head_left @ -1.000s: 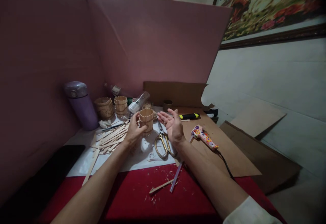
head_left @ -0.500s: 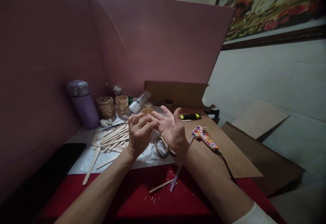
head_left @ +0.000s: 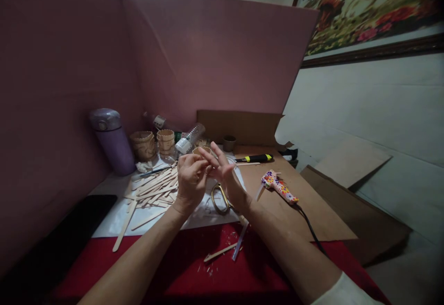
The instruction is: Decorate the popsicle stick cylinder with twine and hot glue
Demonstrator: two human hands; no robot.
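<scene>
My left hand [head_left: 190,180] is closed, thumb and fingers pinched together against the fingers of my right hand. What sits in the pinch, if anything, is too small to make out. My right hand [head_left: 229,182] is turned on its side with its fingers stretched out and apart. Just below the hands lie gold-handled scissors [head_left: 218,199], partly covered by my right wrist. Left of my left hand is a loose pile of wooden craft sticks [head_left: 154,189] on white paper [head_left: 107,221]. A small wooden cup [head_left: 203,149] shows partly behind my fingers.
A flower-patterned glue gun [head_left: 279,187] lies on cardboard [head_left: 305,221] at right, its cord running forward. Behind are a black-and-yellow utility knife [head_left: 258,158], a dark cup [head_left: 229,143], two stick cups [head_left: 165,142], a clear bottle [head_left: 190,138] and a purple flask [head_left: 114,143]. A glue stick [head_left: 239,244] lies in front.
My right hand has turned from palm facing up to edge-on, its fingers closer to my left hand. The left fingers have curled tighter. The knife and dark cup show more fully.
</scene>
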